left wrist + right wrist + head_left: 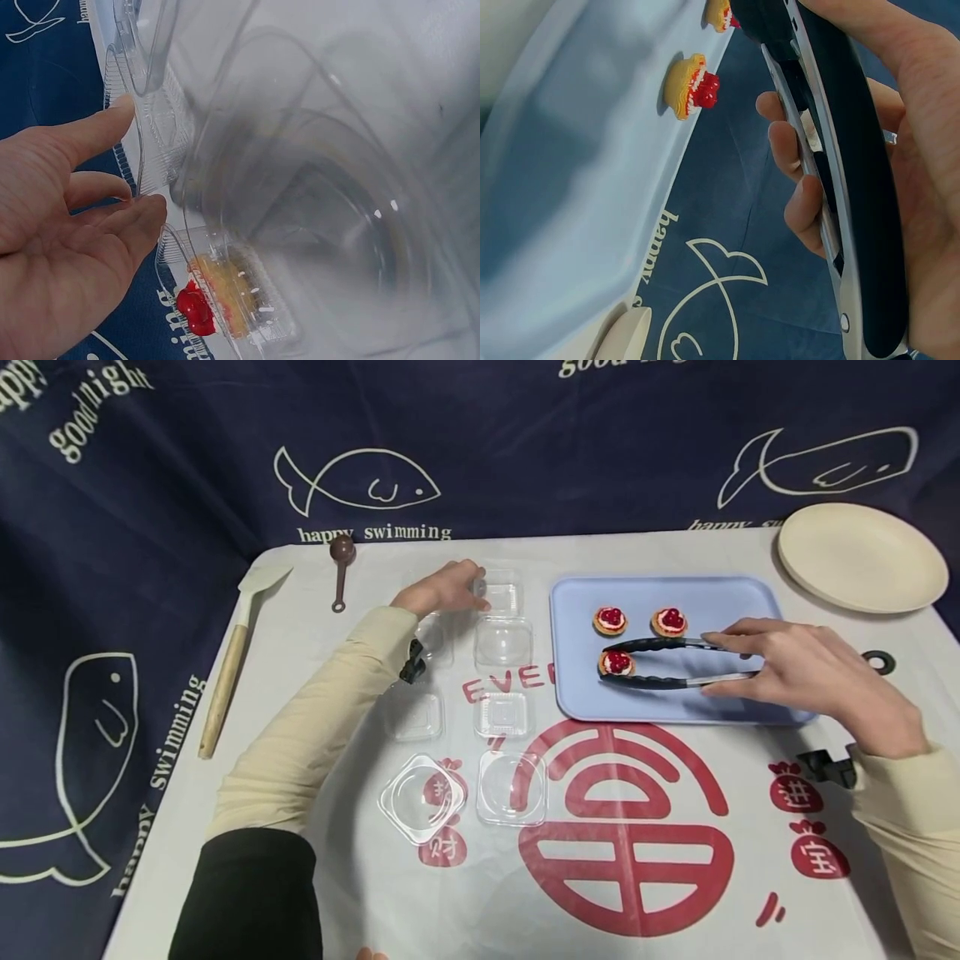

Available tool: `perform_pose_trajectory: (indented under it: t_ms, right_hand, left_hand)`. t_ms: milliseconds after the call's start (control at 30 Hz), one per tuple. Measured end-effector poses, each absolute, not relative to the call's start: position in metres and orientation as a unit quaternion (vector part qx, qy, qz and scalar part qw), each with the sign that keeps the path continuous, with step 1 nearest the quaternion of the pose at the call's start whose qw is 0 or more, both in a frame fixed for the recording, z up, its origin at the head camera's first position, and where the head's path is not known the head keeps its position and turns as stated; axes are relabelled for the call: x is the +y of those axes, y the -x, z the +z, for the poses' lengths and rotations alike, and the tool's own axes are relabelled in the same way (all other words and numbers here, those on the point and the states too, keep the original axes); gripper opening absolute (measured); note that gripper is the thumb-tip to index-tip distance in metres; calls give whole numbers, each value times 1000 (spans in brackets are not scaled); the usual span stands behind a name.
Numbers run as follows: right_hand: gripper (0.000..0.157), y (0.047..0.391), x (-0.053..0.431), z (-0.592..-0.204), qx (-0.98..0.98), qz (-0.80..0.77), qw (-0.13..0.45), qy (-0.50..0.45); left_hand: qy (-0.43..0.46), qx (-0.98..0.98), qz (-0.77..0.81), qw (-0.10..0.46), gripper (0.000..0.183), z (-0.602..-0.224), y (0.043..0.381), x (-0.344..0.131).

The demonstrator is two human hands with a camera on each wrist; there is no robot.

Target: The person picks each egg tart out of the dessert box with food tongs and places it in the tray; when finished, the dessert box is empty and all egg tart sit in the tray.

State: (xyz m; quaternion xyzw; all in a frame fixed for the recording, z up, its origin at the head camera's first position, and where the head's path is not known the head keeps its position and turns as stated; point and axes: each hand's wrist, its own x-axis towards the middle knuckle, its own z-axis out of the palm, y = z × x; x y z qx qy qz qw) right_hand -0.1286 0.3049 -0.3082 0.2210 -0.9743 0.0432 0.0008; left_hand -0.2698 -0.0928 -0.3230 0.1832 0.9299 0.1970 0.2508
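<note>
My right hand point(795, 668) grips black-and-silver tongs point(855, 180). Their black tips stand either side of a tart point(617, 662) with red topping and white cream, on a blue tray point(720, 597). Two more such tarts sit behind it, the left tart point(610, 621) and the right tart point(669, 622). At the back of a group of clear plastic boxes, my left hand point(446, 589) has its thumb and fingers spread at the edge of one box point(504, 597). Close beside that hand, the left wrist view shows a red-topped tart point(196, 309) in another clear box, hidden in the head view.
Several clear boxes stand in two columns left of the tray, among them a front box point(512, 789). A spatula point(232, 668) and a brown scoop point(341, 560) lie farther left. A cream plate point(862, 560) lies at the back right. A dark blue curtain point(525, 452) hangs behind the table.
</note>
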Motion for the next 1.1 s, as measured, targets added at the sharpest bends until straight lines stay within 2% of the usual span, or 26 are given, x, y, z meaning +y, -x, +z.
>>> perform_pose_trajectory:
  t_ms: [333,700,1100]
  right_hand:
    - [76,130,302,-311,-975,43,-8,-218]
    - [89,125,301,-308,-976,81,-11,-204]
    - [90,116,298,-308,-967,103,15,-232]
  left_hand:
    - [-194,929,202,243,53,-323,269,-93]
    - [-170,927,217,254,69,-320,267,-94]
    - [-172,920,261,235,80,-327,265,-95]
